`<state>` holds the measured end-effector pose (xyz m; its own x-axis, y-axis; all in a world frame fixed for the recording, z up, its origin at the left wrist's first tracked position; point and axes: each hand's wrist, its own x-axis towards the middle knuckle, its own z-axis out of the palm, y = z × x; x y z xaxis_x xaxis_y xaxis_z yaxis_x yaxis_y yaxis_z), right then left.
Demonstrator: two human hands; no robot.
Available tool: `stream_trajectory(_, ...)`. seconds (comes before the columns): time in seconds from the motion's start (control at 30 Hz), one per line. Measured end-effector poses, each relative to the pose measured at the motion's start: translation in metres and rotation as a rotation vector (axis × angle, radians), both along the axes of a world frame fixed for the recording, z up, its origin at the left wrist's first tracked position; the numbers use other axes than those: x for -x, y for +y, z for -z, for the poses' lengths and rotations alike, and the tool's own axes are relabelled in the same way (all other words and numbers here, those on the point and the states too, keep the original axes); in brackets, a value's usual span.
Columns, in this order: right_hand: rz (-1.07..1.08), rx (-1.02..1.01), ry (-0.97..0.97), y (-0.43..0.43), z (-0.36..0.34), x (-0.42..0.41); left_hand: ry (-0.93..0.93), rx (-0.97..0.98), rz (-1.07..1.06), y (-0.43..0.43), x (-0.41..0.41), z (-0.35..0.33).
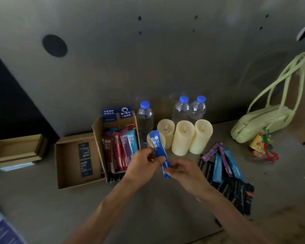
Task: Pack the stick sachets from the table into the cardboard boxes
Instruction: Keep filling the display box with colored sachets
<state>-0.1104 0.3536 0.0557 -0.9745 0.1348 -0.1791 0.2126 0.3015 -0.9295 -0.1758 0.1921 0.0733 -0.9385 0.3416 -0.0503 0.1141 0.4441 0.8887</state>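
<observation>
Both hands hold one blue stick sachet point(158, 145) upright above the table's middle. My left hand point(143, 162) pinches its middle from the left and my right hand point(183, 170) pinches its lower end from the right. An open cardboard box point(97, 127) left of them holds several red, purple and blue sachets point(120, 148) standing on end. Joined to it on the left is a shallow box half point(60, 166) with two black cards inside. A loose pile of purple, blue and black sachets point(223, 168) lies on the table to the right of my right hand.
Three water bottles point(181, 110) and several cream pillar candles point(183, 136) stand just behind my hands. A pale green handbag point(260, 120) with a red charm lies at the far right. Another cardboard tray point(16, 148) sits at the far left, before a grey wall.
</observation>
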Motion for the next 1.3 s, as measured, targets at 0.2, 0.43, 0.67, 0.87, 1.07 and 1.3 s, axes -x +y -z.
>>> stream_trajectory(0.2, -0.104, -0.086, 0.1, -0.049, -0.006, 0.033, 0.012, -0.069, -0.274, -0.054, -0.001, 0.009)
stream_trajectory(0.43, -0.063, -0.298, 0.083, -0.066, 0.013, 0.056, 0.029, 0.158, -0.373, -0.08, 0.02, 0.022)
stream_trajectory(0.67, -0.062, -0.419, 0.114, -0.065, 0.016, 0.061, 0.05, 0.245, -0.36, -0.066, 0.021, 0.035)
stream_trajectory(0.87, -0.067, -0.434, 0.118, -0.066, 0.019, 0.062, 0.098, 0.265, -0.332, -0.064, 0.018, 0.035)
stream_trajectory(1.07, -0.07, -0.429, 0.106, -0.064, 0.019, 0.063, 0.288, 0.344, -0.253, -0.066, 0.01, 0.042)
stream_trajectory(1.3, -0.058, -0.418, 0.103, -0.065, 0.018, 0.062, 0.341, 0.655, -0.115, -0.067, 0.015, 0.056)
